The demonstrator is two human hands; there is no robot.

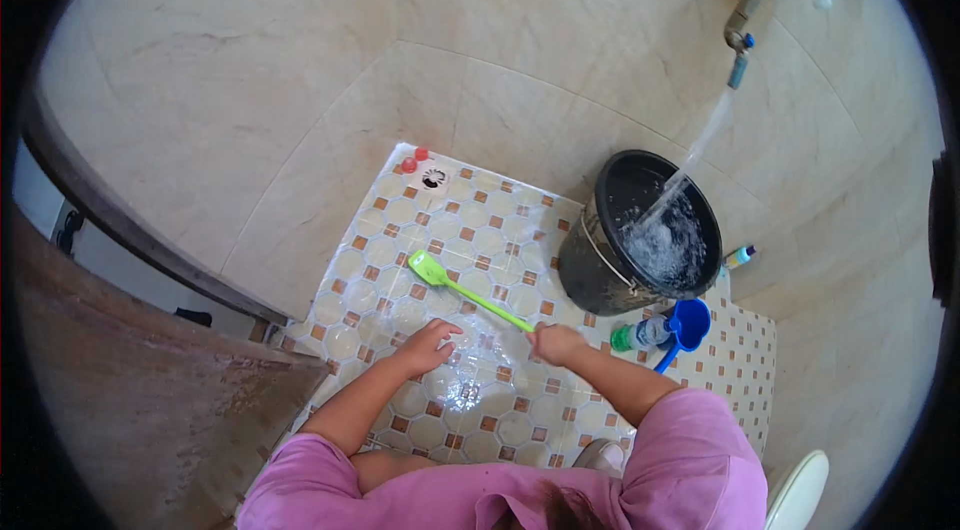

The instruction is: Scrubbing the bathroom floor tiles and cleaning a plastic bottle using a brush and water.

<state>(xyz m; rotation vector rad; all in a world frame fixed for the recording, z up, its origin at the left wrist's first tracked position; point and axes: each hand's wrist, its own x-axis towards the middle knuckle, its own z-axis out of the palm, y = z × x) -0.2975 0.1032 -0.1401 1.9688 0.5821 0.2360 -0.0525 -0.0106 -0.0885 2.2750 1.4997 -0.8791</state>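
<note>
My right hand [556,344] is closed around the handle end of a lime-green long-handled scrub brush [480,299]. The brush's head points up and left, on or just over the wet tiled floor [491,429]; its bristles face down, out of sight. To the left, my left hand [429,347] holds nothing, with its fingers loosely bent and apart above the floor. Right of my right hand lie a bottle with a green base [637,335] and a blue plastic dipper [691,323]. Behind them stands a black bucket [581,271] with water running into it.
A wall pipe with a blue-handled tap [739,42] pours the water. Two small red objects [409,165] sit beside a floor drain [433,179] in the corner. A small bottle [740,257] is behind the bucket. A worn door [142,372] stands at left, a toilet lid [799,492] at lower right.
</note>
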